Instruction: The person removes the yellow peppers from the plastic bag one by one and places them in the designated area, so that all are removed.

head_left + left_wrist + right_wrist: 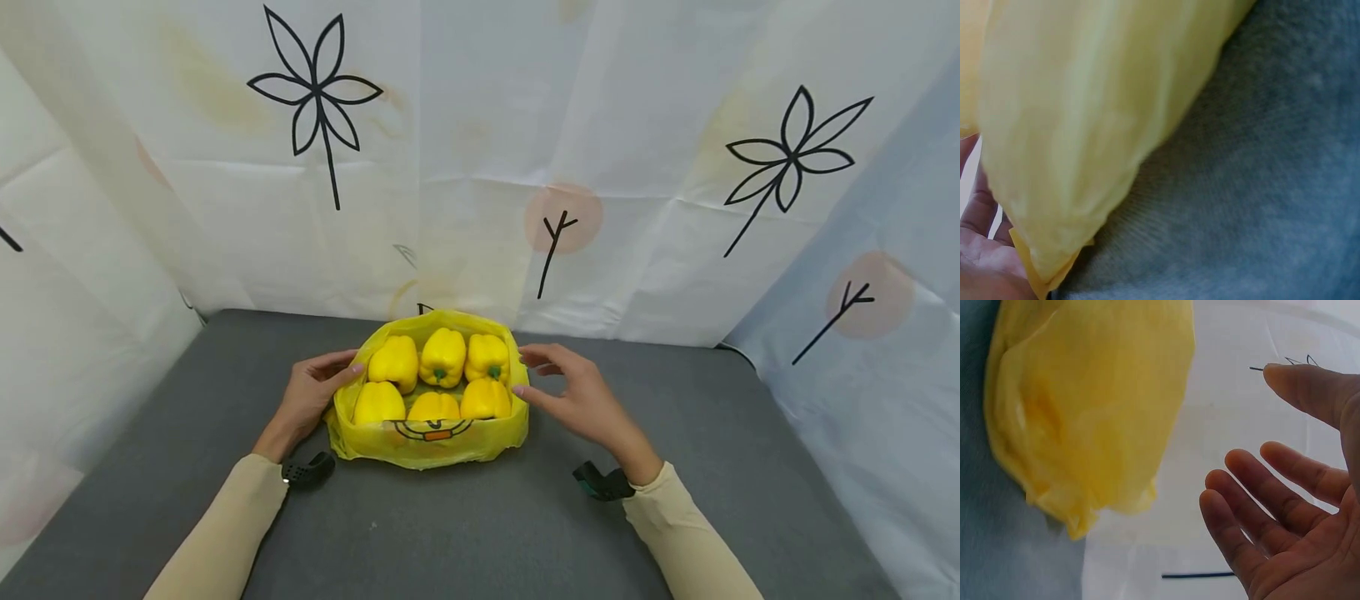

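Observation:
A yellow plastic bag point(435, 450) stands on the dark table with its mouth rolled wide. Several yellow bell peppers point(442, 358) lie inside in two rows, the front ones partly hidden by the bag's near wall. My left hand point(318, 387) is at the bag's left side, thumb tip right at the rim; in the left wrist view the bag's wall point(1079, 125) covers part of its fingers point(982, 206). On the right, my right hand point(585, 396) is held beside the bag. The right wrist view shows this hand's fingers point(1260, 512) spread and apart from the bag.
The dark grey table point(450, 533) extends around the bag. Behind it and on both sides hang white cloth walls point(465, 125) with printed flowers and leaves. A dark strap point(307, 471) is on the left wrist and another strap point(603, 483) on the right wrist.

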The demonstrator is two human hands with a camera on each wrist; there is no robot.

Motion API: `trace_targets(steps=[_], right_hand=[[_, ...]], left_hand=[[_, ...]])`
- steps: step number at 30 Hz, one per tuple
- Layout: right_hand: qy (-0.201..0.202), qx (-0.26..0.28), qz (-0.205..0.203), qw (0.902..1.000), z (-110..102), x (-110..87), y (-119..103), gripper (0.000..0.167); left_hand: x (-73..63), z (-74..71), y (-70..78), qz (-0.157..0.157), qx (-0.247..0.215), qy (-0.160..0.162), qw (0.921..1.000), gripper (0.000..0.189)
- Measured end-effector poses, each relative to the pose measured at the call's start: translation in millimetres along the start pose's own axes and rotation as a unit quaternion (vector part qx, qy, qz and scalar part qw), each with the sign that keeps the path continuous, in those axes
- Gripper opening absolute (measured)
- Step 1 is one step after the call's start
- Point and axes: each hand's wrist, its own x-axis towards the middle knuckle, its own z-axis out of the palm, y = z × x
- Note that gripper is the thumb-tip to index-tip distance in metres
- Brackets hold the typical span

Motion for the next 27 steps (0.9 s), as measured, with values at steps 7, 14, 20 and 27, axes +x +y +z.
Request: trace_targets(steps=[7, 14, 20, 27], right_hand=[[-0.034, 0.067, 0.006, 0.9971, 24, 19.5, 3, 0.05], [-0.052, 0.056, 0.035, 0.9965, 38, 22.5, 9, 0.057], [-0.073, 0.062, 0.041, 0.9945, 43, 22.3, 19, 0.065], [-0.109, 0.039, 0.036, 0.9926, 47, 21.1, 23, 0.077]], left_hand=[[0.6, 2.6, 1.1, 0.003, -0.01, -0.002, 0.9999, 0.043], [1.4, 3.6, 1.5, -0.007, -0.015, 0.001, 0.9999, 0.043], [1.2, 2.4, 2.2, -0.012, -0.013, 0.003, 0.9998, 0.045], [0.5, 1.3, 3.3, -0.016, -0.01, 0.001, 0.9998, 0.045]])
